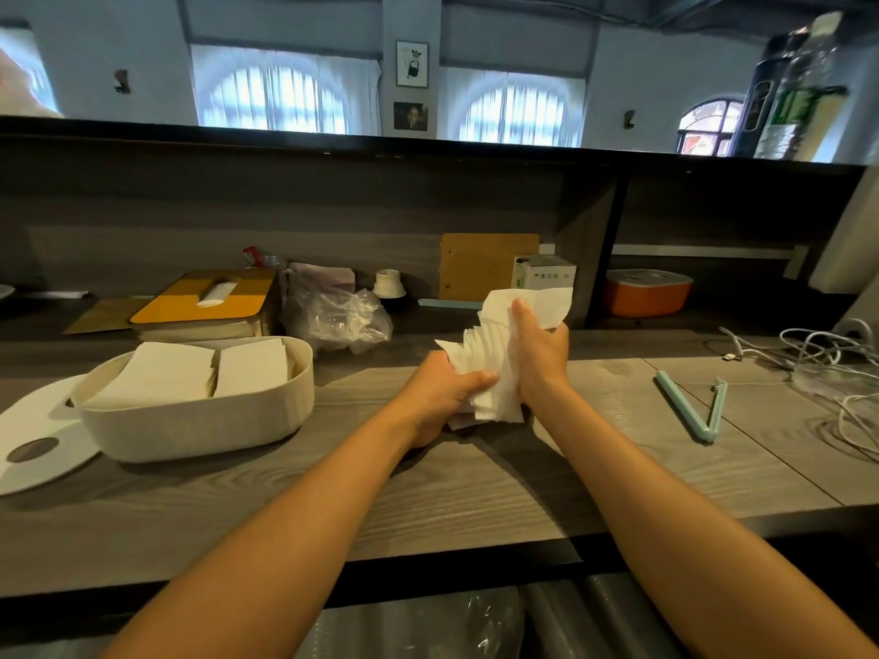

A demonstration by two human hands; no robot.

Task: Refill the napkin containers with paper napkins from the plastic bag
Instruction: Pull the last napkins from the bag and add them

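Both hands, left [440, 397] and right [540, 354], gripped fanned white paper napkin stack [494, 354] | cream oval plastic container [200, 420] lay leftward, nearer left hand

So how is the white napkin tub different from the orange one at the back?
The white tub sits open on the near counter, lid off, with napkin stacks inside. The orange tub sits in the back cubby, closed under a pale lid, contents hidden. Both are rounded, similarly shaped containers.
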